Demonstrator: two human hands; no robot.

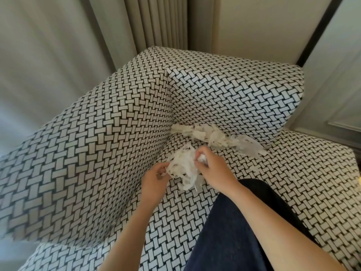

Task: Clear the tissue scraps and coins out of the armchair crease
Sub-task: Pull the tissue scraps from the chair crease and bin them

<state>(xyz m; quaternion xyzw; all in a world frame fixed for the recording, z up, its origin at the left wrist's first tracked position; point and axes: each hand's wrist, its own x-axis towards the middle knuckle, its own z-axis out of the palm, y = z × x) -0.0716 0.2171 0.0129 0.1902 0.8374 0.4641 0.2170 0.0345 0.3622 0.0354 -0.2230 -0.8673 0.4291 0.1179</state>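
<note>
- Gripping a bunched clump of tissue scraps [185,170] between both hands, I see my right hand [212,166] curled tight round its upper wad.
- My left hand [155,178] pinches the clump's near-left edge with curled fingers.
- A second heap of scraps [207,133] lies along the crease of the armchair [97,133], just beyond my right hand, untouched.

Home sitting room, woven-pattern upholstered armchair [117,133], pleated curtains [152,22], panelled wall [340,106]
</note>
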